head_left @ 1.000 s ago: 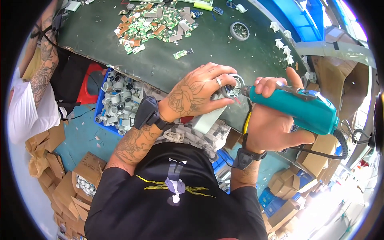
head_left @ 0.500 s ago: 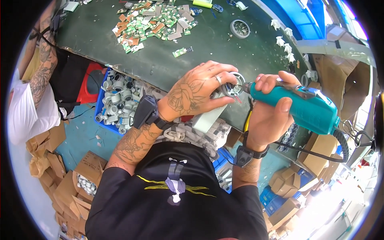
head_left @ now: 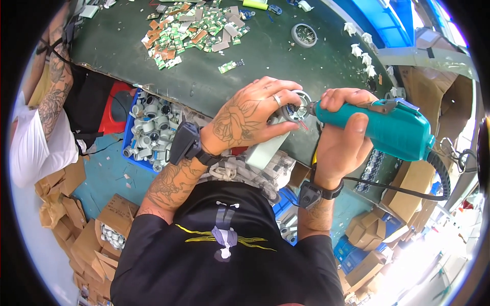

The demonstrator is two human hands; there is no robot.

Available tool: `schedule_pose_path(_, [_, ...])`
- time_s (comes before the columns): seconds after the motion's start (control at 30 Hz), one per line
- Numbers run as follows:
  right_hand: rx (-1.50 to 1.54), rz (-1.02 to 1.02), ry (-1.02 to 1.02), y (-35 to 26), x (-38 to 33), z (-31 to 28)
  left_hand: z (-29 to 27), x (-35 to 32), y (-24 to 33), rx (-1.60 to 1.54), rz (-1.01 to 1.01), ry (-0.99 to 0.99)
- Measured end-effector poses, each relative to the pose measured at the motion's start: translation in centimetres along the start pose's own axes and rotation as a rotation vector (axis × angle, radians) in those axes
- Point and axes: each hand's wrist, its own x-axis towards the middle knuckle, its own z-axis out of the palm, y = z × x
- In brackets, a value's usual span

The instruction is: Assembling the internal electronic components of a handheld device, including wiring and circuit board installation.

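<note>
We see the round housing (head_left: pixel 299 113) right of centre in the frame, a pale ring with a red wire (head_left: pixel 304 125) trailing from its lower edge. The left hand (head_left: pixel 247 115) pinches it between thumb and fingers, while the right hand (head_left: pixel 339 153) is wrapped around a teal power screwdriver (head_left: pixel 393 131), its tip aimed into the ring; whether it meets a screw, we cannot tell. We judge that the bit could slip and scratch the housing or nick the left fingertips, since they sit so near it; a weak pinch could let the ring twist, and the loose wire could snag. A pull on the black cable (head_left: pixel 393 193) might also tilt the tool. Beneath, a pale casing (head_left: pixel 268 153) juts toward us past the edge of the dark green bench (head_left: pixel 117 48). Up the bench we find heaped circuit boards (head_left: pixel 196 31), a round dish (head_left: pixel 312 42) of small bits and, upper right, white parts (head_left: pixel 356 50). Left of centre stands a blue crate (head_left: pixel 133 160) of housings; cardboard boxes (head_left: pixel 116 213) crowd the lower left, and a co-worker's arm (head_left: pixel 52 104) shows at far left.
</note>
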Motion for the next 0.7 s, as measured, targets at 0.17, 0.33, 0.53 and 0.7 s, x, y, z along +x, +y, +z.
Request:
schedule_pose_path(0.17, [0.028, -0.009, 0.002, -0.2, 0.0, -0.2, -0.1, 0.0, 0.1, -0.003, -0.005, -0.003])
schedule_pose_path(0.33, [0.085, 0.012, 0.027, -0.4, 0.0, -0.6, -0.2, 0.2, 0.2, -0.006, -0.015, -0.018])
schedule_pose_path(0.53, [0.138, 0.009, 0.055, -1.8, 0.1, -1.3, 0.0, 0.1, 0.2, -0.034, -0.023, 0.013])
schedule_pose_path(0.7, [0.062, -0.007, 0.180, -1.6, 0.2, -2.5, 0.1, 0.2, 0.4, -0.051, -0.027, 0.021])
